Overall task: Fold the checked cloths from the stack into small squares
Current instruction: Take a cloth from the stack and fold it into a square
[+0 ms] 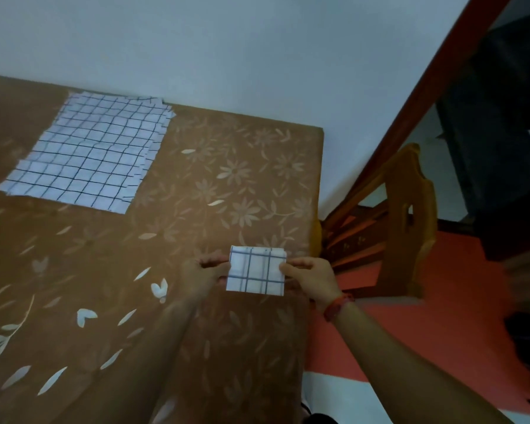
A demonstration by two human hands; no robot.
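Note:
A small folded checked cloth (256, 270), white with blue lines, lies near the right edge of the brown flowered bed surface (196, 194). My left hand (203, 275) pinches its left edge and my right hand (311, 278) pinches its right edge, fingers curled. A stack of unfolded checked cloths (89, 153) lies flat at the far left, well away from both hands.
A pale wall runs behind the bed. To the right stand a wooden chair (406, 224) and a red-brown door frame (426, 96) above a red floor (426, 341). The bed's right edge drops off just beyond my right hand.

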